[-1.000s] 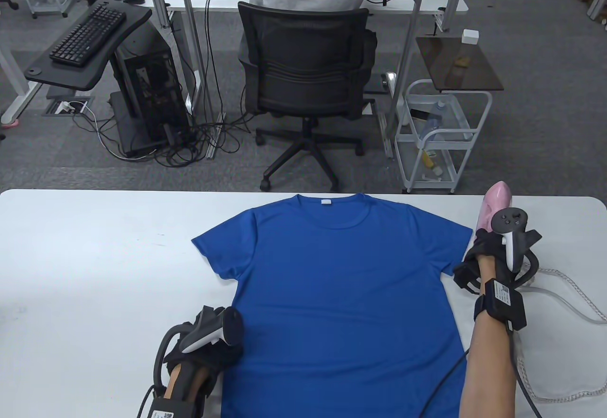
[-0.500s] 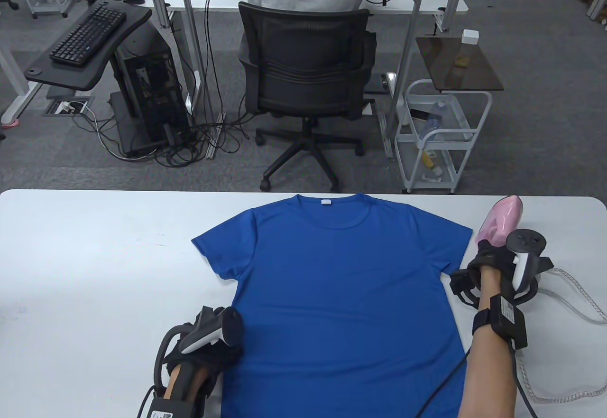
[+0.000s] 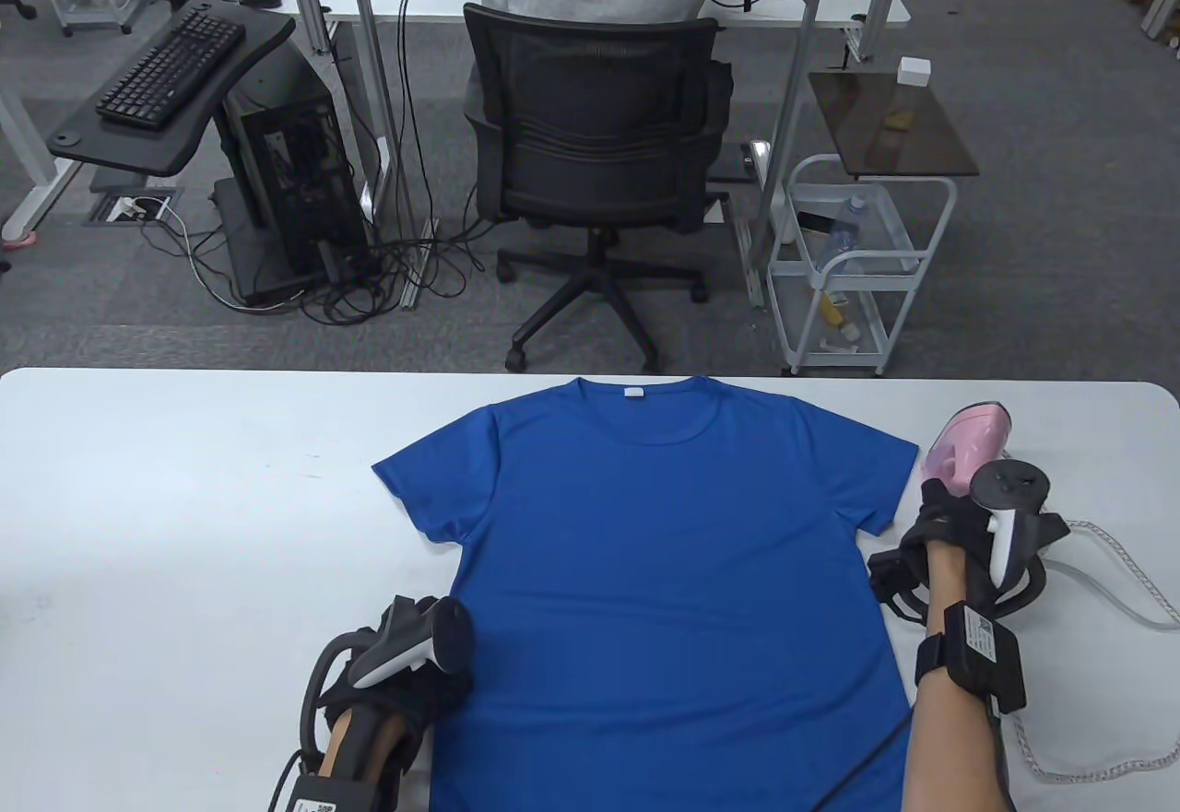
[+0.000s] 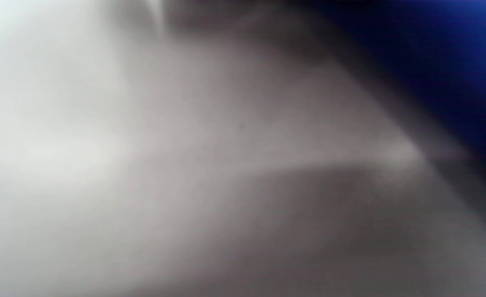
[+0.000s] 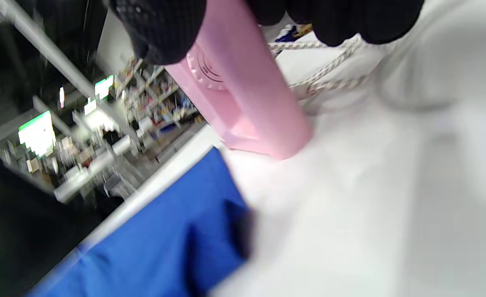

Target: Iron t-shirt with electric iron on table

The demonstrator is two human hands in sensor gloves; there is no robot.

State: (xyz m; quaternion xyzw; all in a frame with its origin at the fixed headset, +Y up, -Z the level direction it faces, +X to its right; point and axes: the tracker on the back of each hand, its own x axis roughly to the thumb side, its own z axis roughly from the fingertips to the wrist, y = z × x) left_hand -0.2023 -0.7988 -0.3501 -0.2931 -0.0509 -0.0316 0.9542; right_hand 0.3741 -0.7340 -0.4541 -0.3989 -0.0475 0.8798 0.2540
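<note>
A blue t-shirt (image 3: 664, 554) lies flat, collar away from me, in the middle of the white table (image 3: 184, 480). My right hand (image 3: 949, 512) grips the handle of a pink electric iron (image 3: 968, 448) just right of the shirt's right sleeve. The right wrist view shows the gloved fingers (image 5: 164, 29) wrapped round the pink iron (image 5: 243, 99), held over bare table beside the sleeve (image 5: 164, 243). My left hand (image 3: 415, 692) rests at the shirt's lower left edge, its fingers hidden under the tracker. The left wrist view is a blur of table and blue cloth (image 4: 432, 49).
The iron's braided cord (image 3: 1120, 563) loops over the table's right end behind my right wrist. Beyond the far edge stand an office chair (image 3: 590, 148) with a person seated at another desk, and a white trolley (image 3: 857, 268).
My right hand has drawn the iron back toward me and a little right, tipping it lower over the table. The left hand and shirt have stayed put.
</note>
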